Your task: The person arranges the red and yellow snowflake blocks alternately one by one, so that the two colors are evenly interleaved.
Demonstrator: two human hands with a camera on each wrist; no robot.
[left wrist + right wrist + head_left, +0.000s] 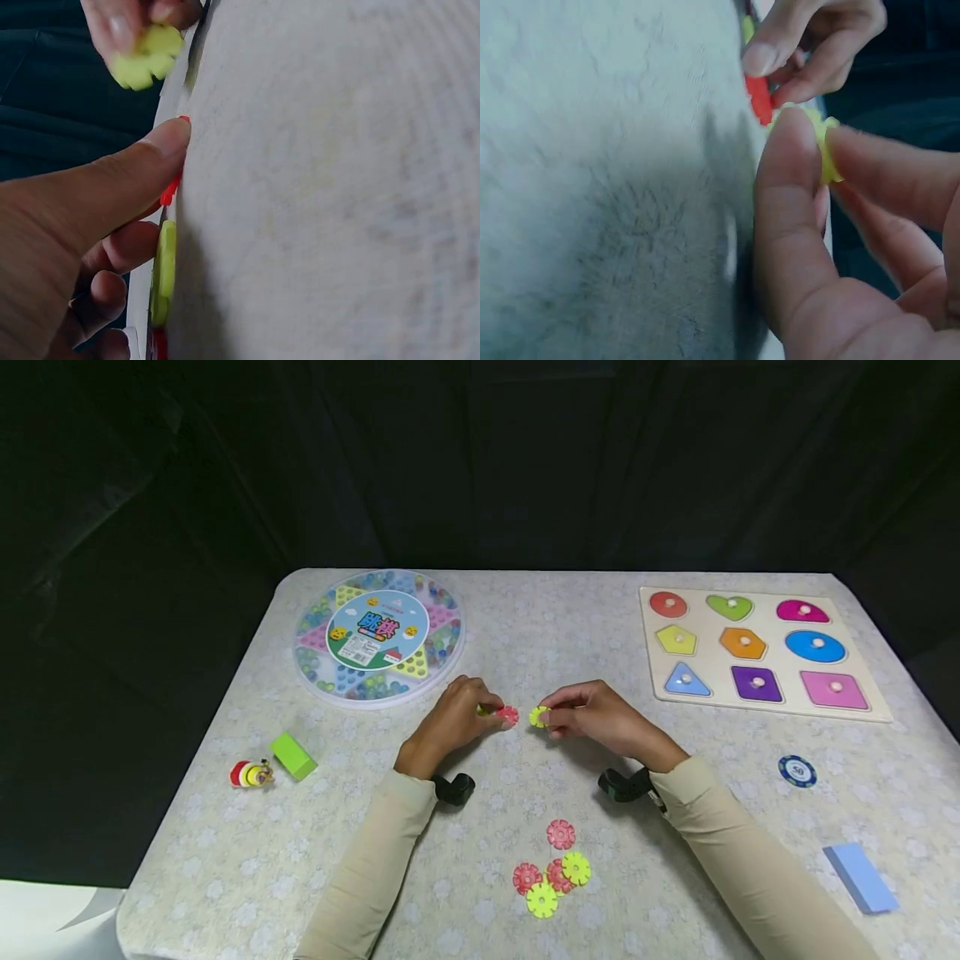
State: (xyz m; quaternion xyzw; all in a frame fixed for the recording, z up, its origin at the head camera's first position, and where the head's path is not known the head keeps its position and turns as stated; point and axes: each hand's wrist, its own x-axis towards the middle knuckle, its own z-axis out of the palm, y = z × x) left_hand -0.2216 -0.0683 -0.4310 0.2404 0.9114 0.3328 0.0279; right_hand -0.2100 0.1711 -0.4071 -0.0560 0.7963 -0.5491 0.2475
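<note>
Table, floral-print cloth, dark curtain behind. At 1 o'clock on it, wooden shape puzzle board w/ nine knobbed pieces, all seated. At 11 o'clock, round Chinese checkers box, clear lid, marbles inside. Blue block at 4 o'clock near edge; green block at 9 o'clock, w/ small striped snail toy just beside it on the left. Poker chip at 3 o'clock, apart from the rest.

Left hand at table centre, raised a bit off the cloth, thumb and fingers pinching a red snowflake disc; in left wrist view a green disc also seen edge-on in same grip, below the red one. Right hand opposite, thumb and forefinger clamped on a yellow-green snowflake disc. Two held discs near each other, edge towards edge, narrow gap in head view; in right wrist view red and yellow-green look nearly touching, contact unclear.

Loose discs pile at 6 o'clock, close to near edge: three red, two yellow-green, some overlapping; one red disc lying just apart above the cluster.
</note>
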